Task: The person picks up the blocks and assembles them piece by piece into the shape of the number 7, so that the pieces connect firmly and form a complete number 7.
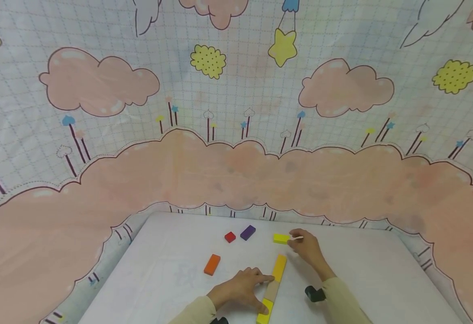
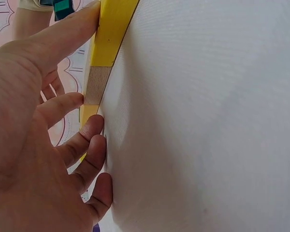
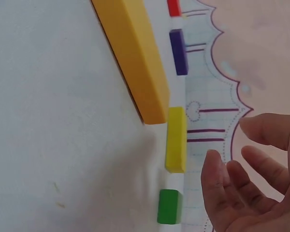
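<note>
Three blocks lie end to end in a row: a yellow block (image 1: pixel 263 317) nearest me, a plain wood block (image 1: pixel 272 291) in the middle and an amber block (image 1: pixel 279 266) at the far end. My left hand (image 1: pixel 240 288) spans the row's left side, thumb on the yellow block and forefinger around where the wood and amber blocks meet. Farther back, my right hand (image 1: pixel 307 247) hovers with bent, parted fingers beside another yellow block (image 1: pixel 281 238). Nothing shows between those fingers in the right wrist view, where a green block (image 3: pixel 169 207) lies beyond that yellow block.
An orange block (image 1: pixel 212 264) lies left of the row. Toward the back are a small red block (image 1: pixel 230 237) and a purple block (image 1: pixel 248 232). A patterned cloth (image 1: pixel 236 175) rises behind the white table (image 1: pixel 159 252). Dark wrist cameras (image 1: pixel 315 294) sit at my sleeves.
</note>
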The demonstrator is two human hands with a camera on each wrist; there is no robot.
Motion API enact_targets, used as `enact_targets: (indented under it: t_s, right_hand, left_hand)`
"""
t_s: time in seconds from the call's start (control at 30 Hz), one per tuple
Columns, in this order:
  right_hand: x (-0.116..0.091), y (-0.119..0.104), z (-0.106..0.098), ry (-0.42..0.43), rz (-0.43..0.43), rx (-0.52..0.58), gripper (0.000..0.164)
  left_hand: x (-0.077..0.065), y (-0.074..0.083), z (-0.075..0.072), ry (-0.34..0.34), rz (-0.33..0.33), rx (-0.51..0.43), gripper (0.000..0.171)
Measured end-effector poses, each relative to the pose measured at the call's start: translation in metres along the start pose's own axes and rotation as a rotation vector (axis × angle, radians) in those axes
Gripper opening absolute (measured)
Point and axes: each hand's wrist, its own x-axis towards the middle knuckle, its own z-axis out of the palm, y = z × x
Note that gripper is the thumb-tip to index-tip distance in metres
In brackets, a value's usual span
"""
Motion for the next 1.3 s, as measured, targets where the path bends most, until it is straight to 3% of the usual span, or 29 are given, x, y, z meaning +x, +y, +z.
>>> enact_targets:
  t_s: [0.4, 0.7, 1.3]
  right_hand:
    - [0.005, 0.008, 0.016, -0.001, 0.058, -0.012, 0.033]
    - [0.018, 0.016, 0.018, -0.007, 0.018, -0.072, 0.039]
    - [0.033, 0.024, 0.015, -0.022, 0.016, -0.083, 0.039]
  left_hand:
    - [0.001, 0.001, 0.002, 0.008, -0.009, -0.003, 0.071]
    - [0.006, 0.003, 0.002, 0.014, -0.021, -0.005, 0.071]
    - [0.011, 0.0, 0.002, 0.009, -0.006, 0.018, 0.073]
